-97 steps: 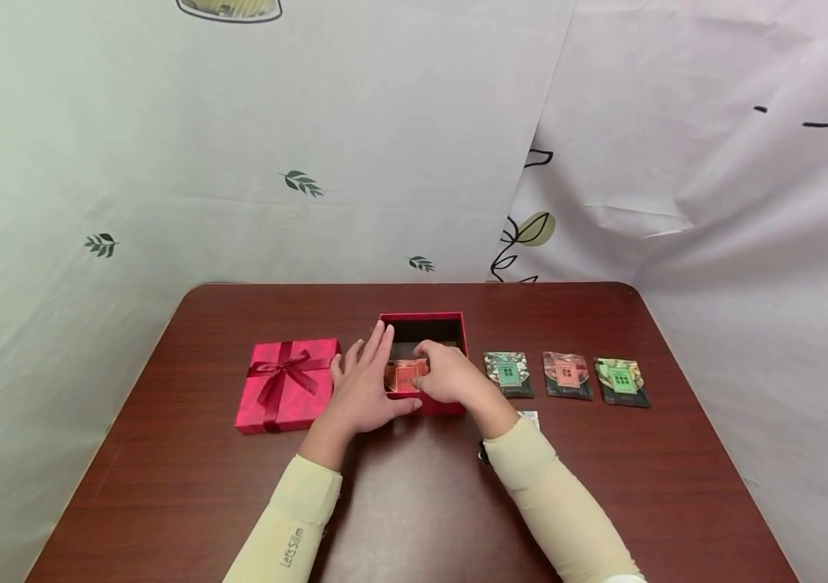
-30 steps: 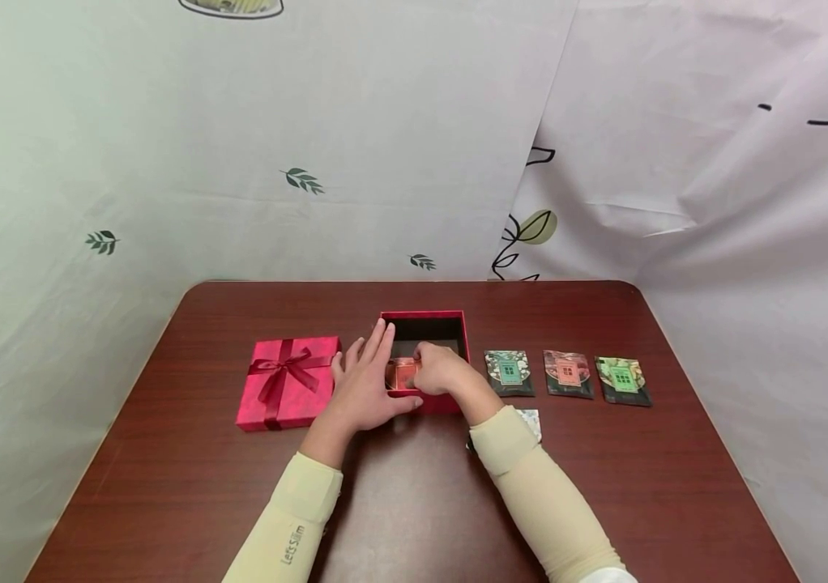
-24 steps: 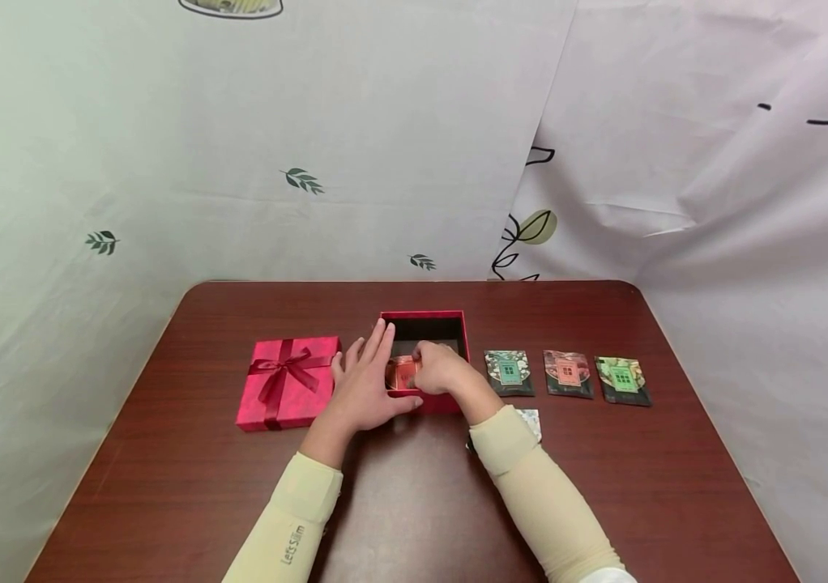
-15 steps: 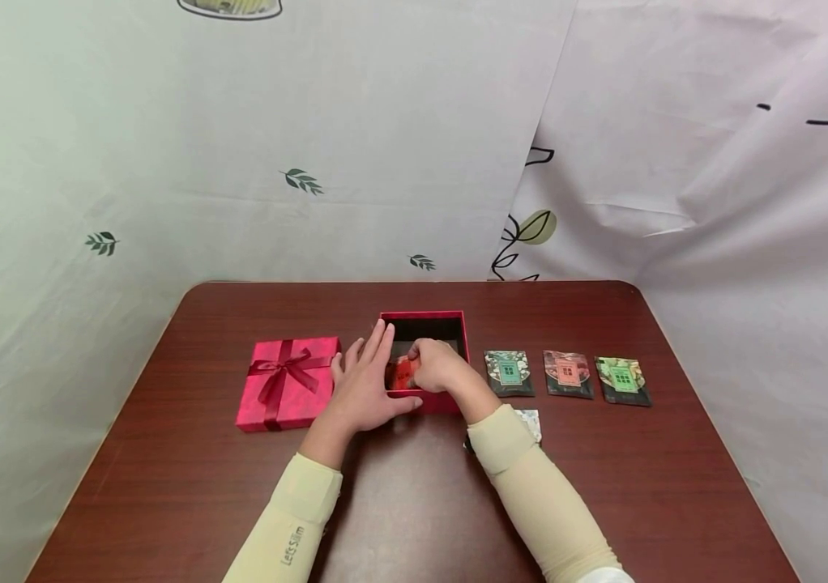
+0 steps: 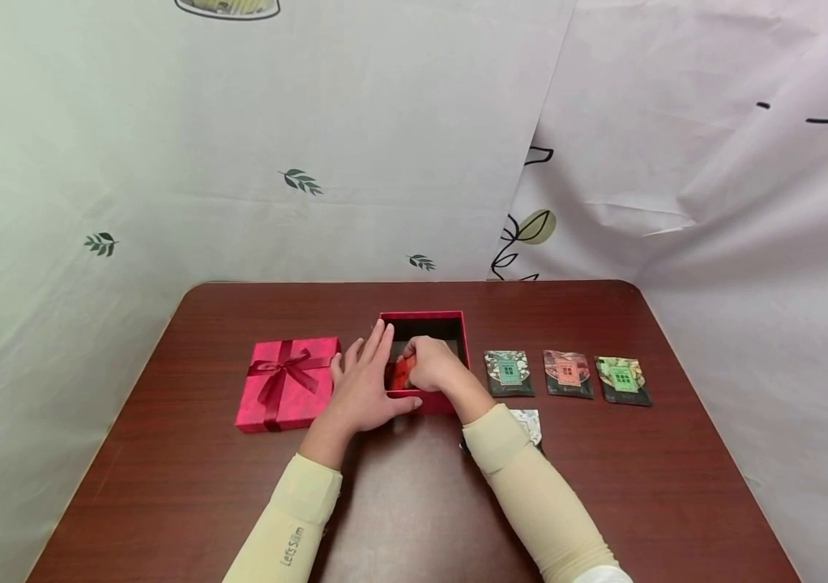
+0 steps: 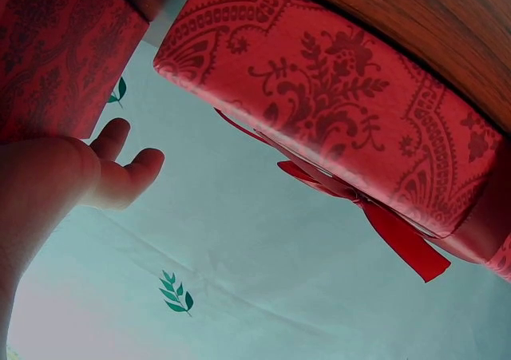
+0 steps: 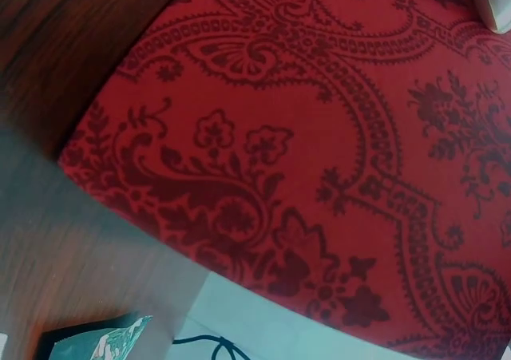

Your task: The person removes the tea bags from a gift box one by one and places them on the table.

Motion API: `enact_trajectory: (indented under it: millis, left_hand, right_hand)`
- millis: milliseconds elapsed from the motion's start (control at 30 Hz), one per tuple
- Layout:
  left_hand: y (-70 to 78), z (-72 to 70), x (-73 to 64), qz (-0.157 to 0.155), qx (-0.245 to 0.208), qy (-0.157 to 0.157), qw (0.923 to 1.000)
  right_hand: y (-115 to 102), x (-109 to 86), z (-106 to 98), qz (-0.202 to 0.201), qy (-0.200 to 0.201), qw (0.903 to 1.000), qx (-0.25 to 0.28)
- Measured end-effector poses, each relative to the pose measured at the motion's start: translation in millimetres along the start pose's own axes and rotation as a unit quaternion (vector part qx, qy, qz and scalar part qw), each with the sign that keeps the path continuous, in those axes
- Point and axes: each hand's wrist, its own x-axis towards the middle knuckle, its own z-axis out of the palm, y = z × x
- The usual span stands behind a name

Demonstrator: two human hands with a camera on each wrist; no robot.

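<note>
One orange-red packet is inside the open red box, toward its near left corner. It lies directly left of the right hand, whose curled fingers appear to pinch its right edge, though their tips are mostly hidden. That makes the right hand the nearer one. The left hand is wide, its fingers straight along the left side of the box and its thumb at the near wall. The visible strip of the packet leans, its far end toward the right; with part covered, its true long axis cannot be told. It looks thin, bright toward the right hand and dark at the left, any print too small to read. On the bench, the ribboned lid sits left of the box.
</note>
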Motion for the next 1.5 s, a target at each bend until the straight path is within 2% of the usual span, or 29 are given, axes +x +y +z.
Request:
enact_trajectory:
  millis: [400, 1500]
  left_hand:
    - [-1.0, 0.8, -0.4, 0.005, -0.004, 0.005, 1.0000]
    - [2.0, -1.0, -0.2, -0.008, -0.005, -0.002, 1.0000]
  right_hand:
    - [1.5, -1.8, -0.4, -0.018, 0.024, 0.9995, 0.012]
    - [7.5, -21.1, -18.9, -0.024, 0.078, 0.9950, 0.059]
